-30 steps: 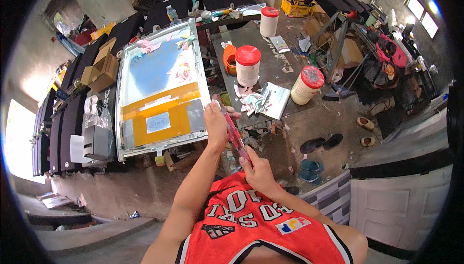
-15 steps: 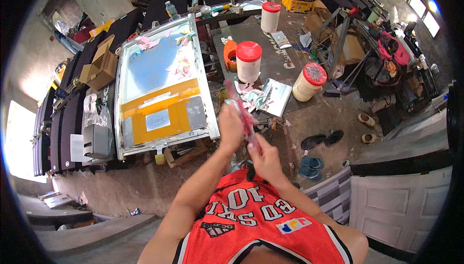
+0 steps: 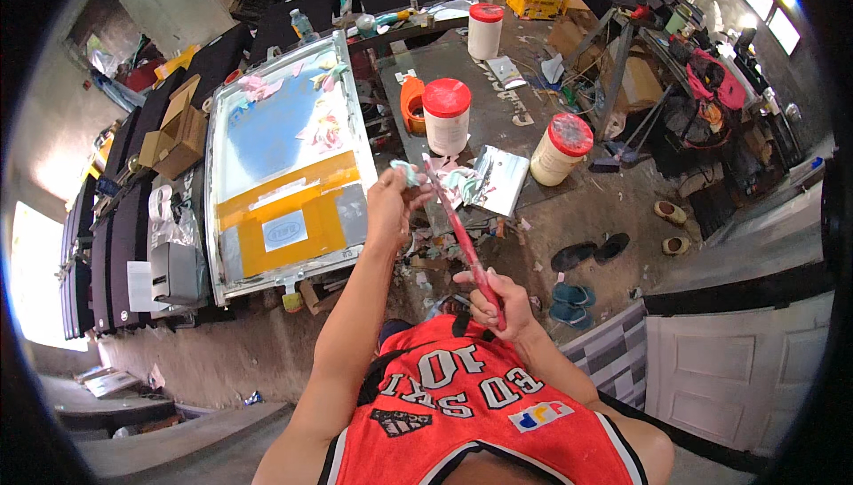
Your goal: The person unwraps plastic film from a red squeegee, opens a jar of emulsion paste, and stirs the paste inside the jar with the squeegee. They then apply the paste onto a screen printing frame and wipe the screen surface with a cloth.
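Observation:
My right hand [image 3: 503, 306], fingers wrapped round its lower end, holds a long, slim red stick-like tool [image 3: 464, 241] smeared with pale paint. The tool slants up and to the left. My left hand [image 3: 391, 206] pinches a crumpled pale green and white rag [image 3: 408, 172] close to the tool's upper tip. Left of that hand lies a screen printing frame [image 3: 368, 156] with blue mesh, amber tape and stained scraps on it. Past the tool's tip are more crumpled pink and white rags [image 3: 458, 185] and a silver sheet [image 3: 501, 181].
Three white tubs with red lids, a near one [image 3: 446, 130], a right one [image 3: 555, 161] and a far one [image 3: 485, 36], stand on the dark table [image 3: 418, 63]. An orange tape roll [image 3: 412, 103] sits beside the near tub. Slippers [image 3: 571, 306] lie on the floor at right.
My hands have moved apart: the left went up and left with the rag, off the red tool. My right hand drew the tool down and right.

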Available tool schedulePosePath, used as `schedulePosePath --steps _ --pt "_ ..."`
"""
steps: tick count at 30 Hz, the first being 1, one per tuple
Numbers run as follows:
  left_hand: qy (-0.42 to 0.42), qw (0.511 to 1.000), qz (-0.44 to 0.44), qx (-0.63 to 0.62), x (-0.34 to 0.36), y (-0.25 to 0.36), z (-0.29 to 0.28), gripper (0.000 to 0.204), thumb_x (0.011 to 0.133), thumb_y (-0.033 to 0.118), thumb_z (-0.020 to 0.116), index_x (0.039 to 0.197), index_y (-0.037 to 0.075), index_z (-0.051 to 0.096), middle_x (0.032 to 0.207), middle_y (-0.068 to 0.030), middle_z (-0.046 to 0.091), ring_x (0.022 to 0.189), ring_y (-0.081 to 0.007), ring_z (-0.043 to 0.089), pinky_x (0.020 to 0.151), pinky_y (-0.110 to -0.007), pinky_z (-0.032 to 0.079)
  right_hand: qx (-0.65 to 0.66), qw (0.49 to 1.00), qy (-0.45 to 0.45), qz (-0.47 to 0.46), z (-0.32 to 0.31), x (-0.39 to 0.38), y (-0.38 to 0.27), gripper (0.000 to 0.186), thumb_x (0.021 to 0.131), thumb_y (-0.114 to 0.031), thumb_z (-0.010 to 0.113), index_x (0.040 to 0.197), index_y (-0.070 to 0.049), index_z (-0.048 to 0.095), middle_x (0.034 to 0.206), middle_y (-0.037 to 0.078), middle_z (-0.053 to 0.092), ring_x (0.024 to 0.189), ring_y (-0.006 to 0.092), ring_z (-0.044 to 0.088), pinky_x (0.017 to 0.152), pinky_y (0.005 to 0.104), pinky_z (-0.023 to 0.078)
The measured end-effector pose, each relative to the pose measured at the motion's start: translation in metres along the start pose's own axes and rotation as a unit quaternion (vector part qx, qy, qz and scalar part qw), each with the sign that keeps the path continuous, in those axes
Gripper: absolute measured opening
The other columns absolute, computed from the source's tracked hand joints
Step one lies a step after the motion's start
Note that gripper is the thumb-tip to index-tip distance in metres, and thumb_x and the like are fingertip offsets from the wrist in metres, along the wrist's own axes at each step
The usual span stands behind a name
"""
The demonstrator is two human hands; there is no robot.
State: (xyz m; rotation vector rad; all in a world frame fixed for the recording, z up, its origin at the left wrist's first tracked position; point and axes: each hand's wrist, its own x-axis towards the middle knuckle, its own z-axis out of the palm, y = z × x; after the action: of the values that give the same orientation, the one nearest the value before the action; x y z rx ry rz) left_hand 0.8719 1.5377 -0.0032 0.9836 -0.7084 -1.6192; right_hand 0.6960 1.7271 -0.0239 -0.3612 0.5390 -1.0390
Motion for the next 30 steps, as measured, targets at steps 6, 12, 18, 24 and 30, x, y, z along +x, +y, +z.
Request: schedulePosePath --steps 6,12,18,24,30 --pt "-0.084 0.991 -0.100 -0.016 -0.042 -0.022 0.008 0.020 0.103 0.014 0.054 0.109 -0.002 0.065 0.102 -0.0121 0.070 0.086 -0.0184 0.069 0.077 -0.034 0.059 0.172 0.984 0.001 0.051 0.000 -0.001 -0.002 0.055 0.107 -0.041 0.037 0.139 0.003 0.047 0.068 0.003 0.046 0.038 0.0090 0.038 0.036 0.0236 0.033" --pt "-0.057 0.997 -0.034 0.048 -0.067 -0.034 0.025 0.018 0.104 0.012 0.053 0.115 -0.001 0.055 0.092 -0.0091 0.066 0.082 -0.0181 0.067 0.073 -0.033 0.056 0.027 0.998 0.062 0.009 0.014 0.005 0.005 0.047 0.109 -0.035 0.036 0.134 0.002 0.050 0.066 0.001 0.044 0.038 0.0087 0.037 0.035 0.0233 0.031" --pt "0.019 0.998 0.036 0.057 -0.049 -0.026 0.028 0.018 0.108 0.021 0.042 0.096 0.008 0.043 0.077 -0.0029 0.050 0.060 -0.0108 0.048 0.053 -0.027 0.046 -0.066 0.995 0.072 0.009 0.034 0.003 0.021 0.044 0.109 -0.034 0.037 0.128 0.001 0.054 0.063 -0.001 0.042 0.038 0.0064 0.035 0.036 0.0226 0.030" --pt "0.051 0.998 -0.007 0.032 -0.030 -0.015 0.026 0.030 0.107 0.030 0.045 0.086 0.010 0.045 0.067 -0.0025 0.048 0.051 -0.0128 0.046 0.047 -0.028 0.043 -0.114 0.989 0.094 0.010 0.042 -0.003 0.024 0.046 0.109 -0.036 0.037 0.126 0.002 0.056 0.063 -0.002 0.042 0.039 0.0057 0.036 0.036 0.0224 0.030" --pt "0.063 0.997 -0.045 -0.024 -0.034 -0.020 0.032 0.031 0.107 0.034 0.045 0.088 0.009 0.047 0.067 -0.0032 0.050 0.052 -0.0127 0.047 0.047 -0.027 0.043 -0.141 0.983 0.114 0.001 0.040 -0.008 0.023 0.045 0.108 -0.036 0.038 0.124 0.002 0.057 0.063 -0.002 0.043 0.038 0.0058 0.036 0.036 0.0224 0.030"
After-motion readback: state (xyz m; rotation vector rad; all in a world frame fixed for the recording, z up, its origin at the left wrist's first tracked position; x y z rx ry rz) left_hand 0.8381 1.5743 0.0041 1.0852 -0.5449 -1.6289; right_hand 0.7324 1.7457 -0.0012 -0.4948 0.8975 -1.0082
